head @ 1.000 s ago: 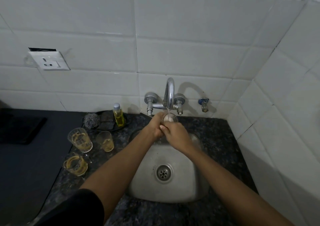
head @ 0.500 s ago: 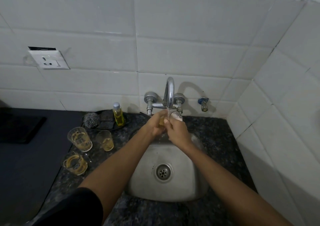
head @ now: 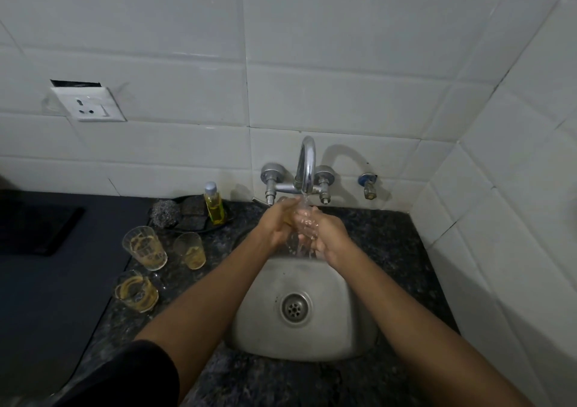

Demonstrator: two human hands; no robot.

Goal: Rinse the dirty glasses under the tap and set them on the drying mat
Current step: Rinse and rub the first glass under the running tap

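Observation:
My left hand (head: 276,224) and my right hand (head: 329,230) are pressed together around a clear glass (head: 302,224) under the running tap (head: 306,169), above the steel sink (head: 304,310). Water streams over the glass and fingers and falls into the basin. The glass is mostly hidden by my fingers and the water. Three dirty glasses with yellowish residue stand on the counter to the left: a tall one (head: 145,249), a smaller one (head: 191,250) and a low one (head: 136,291). A dark mat (head: 37,281) covers the counter at far left.
A yellow soap bottle (head: 214,203), a steel scrubber (head: 164,213) and dark sponges sit on a tray behind the glasses. A wall socket (head: 90,104) is on the tiles at left. A small valve (head: 368,185) sticks out right of the tap. Tiled wall closes the right side.
The glass has been turned and lowered between my hands; its rim no longer shows above my fingers, and water now pours over it. The three glasses on the counter have not moved.

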